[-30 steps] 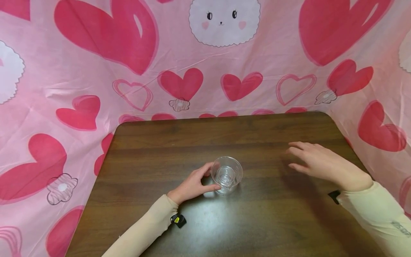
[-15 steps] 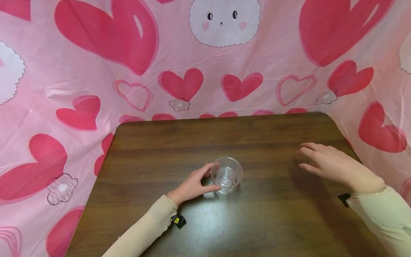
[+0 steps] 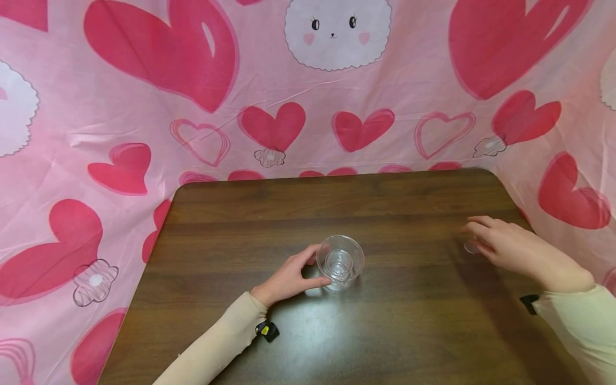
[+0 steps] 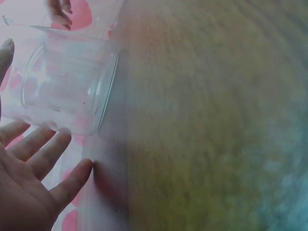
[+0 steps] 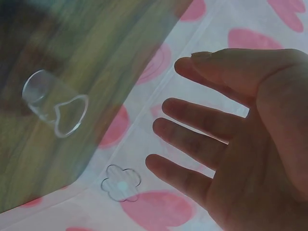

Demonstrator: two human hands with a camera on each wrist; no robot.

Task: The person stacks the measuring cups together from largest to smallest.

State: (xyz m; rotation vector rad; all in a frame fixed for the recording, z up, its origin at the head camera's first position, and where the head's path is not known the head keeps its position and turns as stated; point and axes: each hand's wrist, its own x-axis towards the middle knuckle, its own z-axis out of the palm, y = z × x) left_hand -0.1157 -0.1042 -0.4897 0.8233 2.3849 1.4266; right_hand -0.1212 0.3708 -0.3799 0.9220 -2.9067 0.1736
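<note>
- Head view: bare right hand [image 3: 515, 248] farther from the left hand [image 3: 289, 277] than half a second ago.
- Newly in sight just beside the right fingertips: small colourless transparent cup [image 5: 50, 103], over the dark brown wood-grain table [image 3: 394, 321]; only hand at that spot before.
- Right fingers straight and spread, apart from the small cup in the right wrist view; thumb overlapping index finger there, contact impossible to tell.
- Left hand unchanged: thumb and fingers apart, at near and far sides of a wide round colourless transparent cup [image 3: 340, 263], fingertips against or just beside its wall.
- Inside the wide cup, a pale ring: base or nested piece, cannot tell.
- Small cup mostly hidden behind the right hand in the head view; left thumb cut off in the left wrist view.
</note>
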